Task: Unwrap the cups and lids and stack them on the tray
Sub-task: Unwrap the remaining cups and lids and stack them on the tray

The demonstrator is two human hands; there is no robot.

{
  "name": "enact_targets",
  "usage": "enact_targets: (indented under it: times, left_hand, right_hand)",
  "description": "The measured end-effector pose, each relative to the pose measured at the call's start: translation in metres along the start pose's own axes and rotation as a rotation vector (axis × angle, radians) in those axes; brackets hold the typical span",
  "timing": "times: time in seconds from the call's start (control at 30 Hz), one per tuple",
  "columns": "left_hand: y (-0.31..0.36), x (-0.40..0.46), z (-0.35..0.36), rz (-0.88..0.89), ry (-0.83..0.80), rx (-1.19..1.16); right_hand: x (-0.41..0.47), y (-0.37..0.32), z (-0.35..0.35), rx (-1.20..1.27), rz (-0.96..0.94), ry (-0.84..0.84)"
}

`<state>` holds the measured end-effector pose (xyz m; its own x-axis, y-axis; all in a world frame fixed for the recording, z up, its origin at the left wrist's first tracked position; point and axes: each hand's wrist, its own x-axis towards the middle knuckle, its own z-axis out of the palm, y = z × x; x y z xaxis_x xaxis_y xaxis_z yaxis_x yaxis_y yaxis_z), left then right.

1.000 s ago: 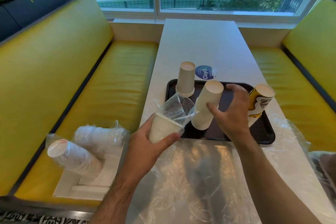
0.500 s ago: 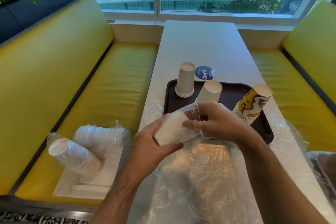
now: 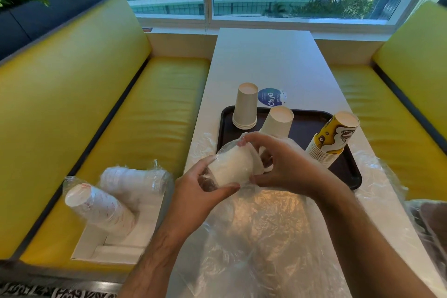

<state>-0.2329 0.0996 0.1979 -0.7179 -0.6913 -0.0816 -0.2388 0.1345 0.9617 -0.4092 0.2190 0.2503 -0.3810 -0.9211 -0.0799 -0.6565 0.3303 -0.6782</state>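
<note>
You held the wrapped white cups just above the tray's near-left corner, your left hand curled around the base, your right hand pinching film at the mouth. Peeling toward you would have spared the standing stacks.

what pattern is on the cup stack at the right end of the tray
Yellow with a white and brown cartoon-like print, on the patterned cup stack; the head view shows it.
</note>
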Motion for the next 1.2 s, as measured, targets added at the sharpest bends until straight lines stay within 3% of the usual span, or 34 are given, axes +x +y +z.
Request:
enact_targets:
  times: [0.23, 0.4, 0.57, 0.67, 1.2]
  left_hand:
    - [0.007, 0.002, 0.001, 0.014, 0.009, 0.009]
    - [0.0, 0.005, -0.004, 0.009, 0.035, -0.024]
    - [-0.001, 0.007, -0.004, -0.032, 0.057, -0.094]
    - [-0.003, 0.008, -0.002, -0.062, 0.042, -0.141]
    - [0.001, 0.021, 0.003, -0.294, -0.036, -0.438]
  right_hand:
    - [0.001, 0.0, 0.002, -0.189, -0.01, 0.127]
    - [0.003, 0.013, -0.008, -0.194, -0.018, 0.26]
    - [0.008, 0.029, -0.025, -0.156, -0.037, 0.573]
    - [0.016, 0.039, -0.03, -0.106, 0.05, 0.694]
    - [0.036, 0.091, 0.016, 0.096, 0.361, 0.498]
